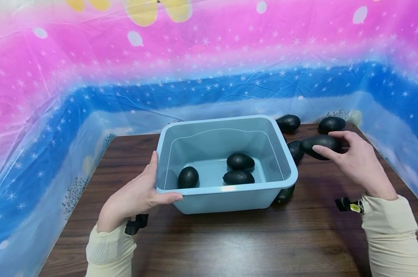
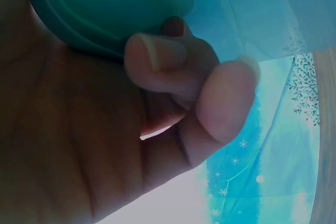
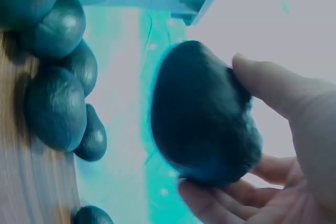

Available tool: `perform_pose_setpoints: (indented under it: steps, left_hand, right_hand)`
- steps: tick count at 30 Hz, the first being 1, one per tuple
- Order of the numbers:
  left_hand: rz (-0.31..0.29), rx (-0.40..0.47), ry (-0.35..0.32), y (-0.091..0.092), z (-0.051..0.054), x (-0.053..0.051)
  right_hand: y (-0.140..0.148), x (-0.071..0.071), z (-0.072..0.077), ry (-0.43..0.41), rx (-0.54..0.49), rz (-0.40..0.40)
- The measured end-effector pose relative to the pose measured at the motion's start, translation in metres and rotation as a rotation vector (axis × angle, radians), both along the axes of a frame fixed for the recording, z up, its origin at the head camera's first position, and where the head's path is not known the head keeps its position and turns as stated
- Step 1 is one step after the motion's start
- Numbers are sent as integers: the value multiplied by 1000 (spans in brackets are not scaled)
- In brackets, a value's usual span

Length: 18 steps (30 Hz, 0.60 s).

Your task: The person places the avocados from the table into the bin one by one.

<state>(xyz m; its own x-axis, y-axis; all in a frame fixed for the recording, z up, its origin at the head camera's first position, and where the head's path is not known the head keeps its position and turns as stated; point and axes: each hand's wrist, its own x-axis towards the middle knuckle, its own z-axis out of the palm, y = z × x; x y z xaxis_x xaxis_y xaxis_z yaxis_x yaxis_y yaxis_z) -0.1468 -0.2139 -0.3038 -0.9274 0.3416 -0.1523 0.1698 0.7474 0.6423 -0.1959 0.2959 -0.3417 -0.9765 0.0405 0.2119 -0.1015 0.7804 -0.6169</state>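
Observation:
A pale blue plastic tub [image 1: 226,201] stands on the table, with three dark avocados lying inside, one avocado [image 1: 188,177] at the left and two side by side at the right. My left hand [image 1: 134,194] grips the tub's left end, thumb along the front rim. Its curled fingers [image 2: 226,100] show against the tub wall in the left wrist view. Right of the tub, my right hand [image 1: 359,161] holds another dark avocado [image 3: 205,119] between thumb and fingers, raised above the table. That avocado [image 1: 320,146] partly overlaps one behind it in the head view.
Several loose avocados lie right of the tub, among them one avocado [image 1: 331,125] at the back right and one avocado [image 1: 288,123] near the tub's far corner. Others are partly hidden by the tub. A patterned cloth [image 1: 209,88] surrounds the brown wooden table [image 1: 226,246].

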Motion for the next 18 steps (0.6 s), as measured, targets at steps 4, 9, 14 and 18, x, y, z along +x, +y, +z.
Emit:
perform_pose_setpoints:
  steps: [4, 9, 14, 18]
  left_hand:
    - [1, 0, -1, 0, 0, 0]
    - [2, 2, -6, 0, 0, 0]
    - [5, 1, -11, 0, 0, 0]
    - [6, 4, -10, 0, 0, 0]
  right_hand:
    - [-5, 2, 1, 100, -105, -51]
    - [-14, 1, 0, 233, -246, -80]
    - [-26, 2, 1, 366, -365, -12]
    - [-38, 7, 4, 413, -390, 45]
